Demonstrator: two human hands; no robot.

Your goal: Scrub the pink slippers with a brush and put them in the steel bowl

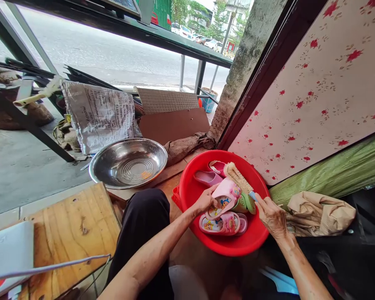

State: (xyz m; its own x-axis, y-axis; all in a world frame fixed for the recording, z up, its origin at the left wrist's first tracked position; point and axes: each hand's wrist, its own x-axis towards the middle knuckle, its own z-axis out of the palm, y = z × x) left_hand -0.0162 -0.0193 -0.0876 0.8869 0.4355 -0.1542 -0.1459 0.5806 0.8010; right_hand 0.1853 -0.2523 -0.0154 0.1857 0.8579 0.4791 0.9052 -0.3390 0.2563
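Observation:
A red plastic basin (pixel 256 239) sits on the floor in front of me. My left hand (pixel 204 200) grips a small pink child's sandal (pixel 226 195) with a cartoon print, tilted above the basin. My right hand (pixel 273 214) is closed on the handle of a scrubbing brush (pixel 237 177) whose tan bristles rest against the sandal. A second pink sandal (pixel 221 224) lies in the basin below. Further back in the basin lie a lilac shoe (pixel 206 178) and a darker pink one (pixel 218 166).
A steel bowl (pixel 128 162) stands left of the basin on a board. A wooden board (pixel 71 229) lies at lower left, a printed sack (pixel 98 114) behind. A flowered panel (pixel 325 83) rises at right, with a crumpled brown bag (pixel 318 212) below it.

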